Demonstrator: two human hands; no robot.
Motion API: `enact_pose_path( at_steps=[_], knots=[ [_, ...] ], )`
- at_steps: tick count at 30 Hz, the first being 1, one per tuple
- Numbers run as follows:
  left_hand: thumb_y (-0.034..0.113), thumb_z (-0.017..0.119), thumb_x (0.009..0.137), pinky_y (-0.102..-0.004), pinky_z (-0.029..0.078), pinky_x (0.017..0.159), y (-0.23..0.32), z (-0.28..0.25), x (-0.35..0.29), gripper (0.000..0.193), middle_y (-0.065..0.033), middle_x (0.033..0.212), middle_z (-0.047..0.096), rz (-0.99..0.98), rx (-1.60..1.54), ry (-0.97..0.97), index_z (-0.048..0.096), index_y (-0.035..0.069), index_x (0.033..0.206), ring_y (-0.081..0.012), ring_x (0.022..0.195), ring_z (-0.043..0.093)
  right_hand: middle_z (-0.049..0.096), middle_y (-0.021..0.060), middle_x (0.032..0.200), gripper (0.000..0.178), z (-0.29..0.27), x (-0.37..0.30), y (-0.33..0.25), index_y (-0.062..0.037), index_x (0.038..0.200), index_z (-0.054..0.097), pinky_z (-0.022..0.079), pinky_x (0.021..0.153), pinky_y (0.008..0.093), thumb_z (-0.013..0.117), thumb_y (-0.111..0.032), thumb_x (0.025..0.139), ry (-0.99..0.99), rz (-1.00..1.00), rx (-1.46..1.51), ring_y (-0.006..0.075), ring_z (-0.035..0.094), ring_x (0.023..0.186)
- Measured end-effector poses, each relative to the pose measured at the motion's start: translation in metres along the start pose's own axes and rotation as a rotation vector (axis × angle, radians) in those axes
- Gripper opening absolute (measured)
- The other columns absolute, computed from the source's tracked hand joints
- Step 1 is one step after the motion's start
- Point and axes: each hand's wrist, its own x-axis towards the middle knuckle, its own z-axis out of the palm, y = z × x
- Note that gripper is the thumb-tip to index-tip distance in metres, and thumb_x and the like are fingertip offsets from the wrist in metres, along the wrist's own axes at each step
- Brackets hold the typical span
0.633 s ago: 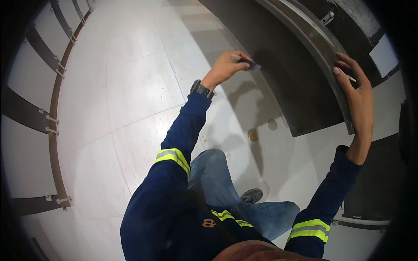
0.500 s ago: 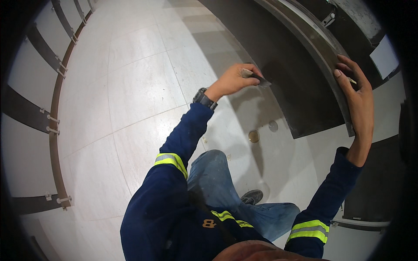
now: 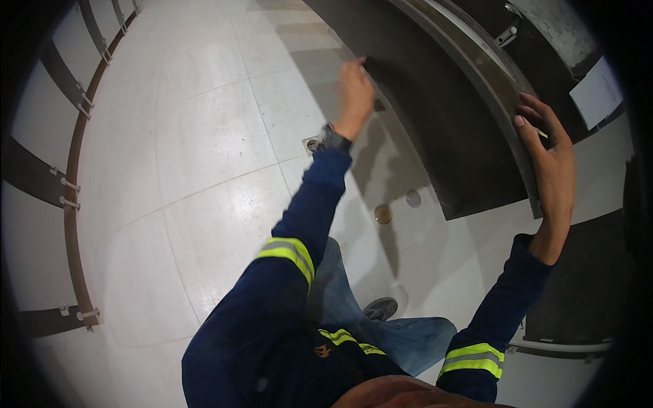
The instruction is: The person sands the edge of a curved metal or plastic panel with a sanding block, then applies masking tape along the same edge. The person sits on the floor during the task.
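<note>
A tall dark panel (image 3: 442,129) with a grey rim (image 3: 476,75) stands ahead of me over the pale tiled floor. My left hand (image 3: 355,85) is raised against the panel's left edge, its fingers curled. A small dark tool (image 3: 379,105) pokes out below the palm. My right hand (image 3: 549,160) grips the grey rim on the panel's right side, thumb and fingers wrapped around it. A thin pale piece shows between those fingers; I cannot tell what it is. Both sleeves are dark blue with yellow reflective bands.
A round brass floor drain (image 3: 383,214) and a small square floor fitting (image 3: 311,144) lie below the panel. My shoe (image 3: 381,308) stands on the tiles. A wall with dark bands and brackets (image 3: 68,197) curves along the left. A white sheet (image 3: 598,92) hangs at right.
My left hand has risen along the panel's left edge, from lower and farther right, and turned its back to me. My right hand has kept its grip on the rim.
</note>
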Motion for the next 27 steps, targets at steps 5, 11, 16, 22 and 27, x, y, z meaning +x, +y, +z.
enact_pose_path(
  at_steps=[5,11,16,22,27],
  knots=[
    [0.012,0.056,0.091,-0.0490,0.052,0.094,-0.085,0.005,0.095,0.027,-0.0252,0.106,0.072,-0.039,0.022,0.009,0.075,0.000,0.107,-0.0442,0.104,0.067,0.070,0.0198,0.122,0.056,0.001,-0.001,0.001,-0.0172,0.131,0.071,0.059,0.085,0.0437,0.072,-0.050,0.085,0.020,-0.005,0.002,0.0321,0.072,0.099],
    [0.017,0.058,0.089,-0.0500,0.053,0.093,-0.102,0.016,0.139,0.028,-0.0244,0.102,0.074,-0.008,0.185,0.056,0.077,0.002,0.105,-0.0438,0.100,0.069,0.070,0.0195,0.122,0.056,0.000,0.000,0.002,-0.0184,0.131,0.071,0.059,0.083,0.0431,0.073,-0.050,0.085,-0.002,0.005,0.046,0.0324,0.072,0.099],
    [0.014,0.056,0.089,-0.0469,0.054,0.092,-0.102,0.018,0.122,0.029,-0.0243,0.100,0.074,-0.097,0.088,0.003,0.078,0.003,0.104,-0.0414,0.100,0.071,0.070,0.0198,0.121,0.057,0.002,0.001,0.004,-0.0166,0.131,0.071,0.060,0.081,0.0432,0.073,-0.049,0.085,0.018,-0.007,0.004,0.0328,0.072,0.097],
    [0.016,0.058,0.086,-0.0472,0.054,0.090,-0.113,0.007,0.147,0.029,-0.0255,0.099,0.074,-0.212,-0.009,-0.028,0.078,0.003,0.102,-0.0430,0.098,0.071,0.070,0.0191,0.121,0.056,0.003,0.002,0.006,-0.0152,0.131,0.071,0.060,0.080,0.0418,0.072,-0.049,0.086,0.005,-0.015,-0.008,0.0332,0.072,0.097],
    [0.015,0.058,0.087,-0.0480,0.054,0.093,-0.097,0.020,0.119,0.032,-0.0256,0.103,0.074,-0.061,0.096,0.009,0.076,0.002,0.110,-0.0429,0.102,0.070,0.070,0.0196,0.121,0.059,0.002,0.001,0.004,-0.0147,0.131,0.071,0.060,0.079,0.0427,0.072,-0.052,0.085,0.013,-0.012,0.011,0.0339,0.072,0.095]
  ],
)
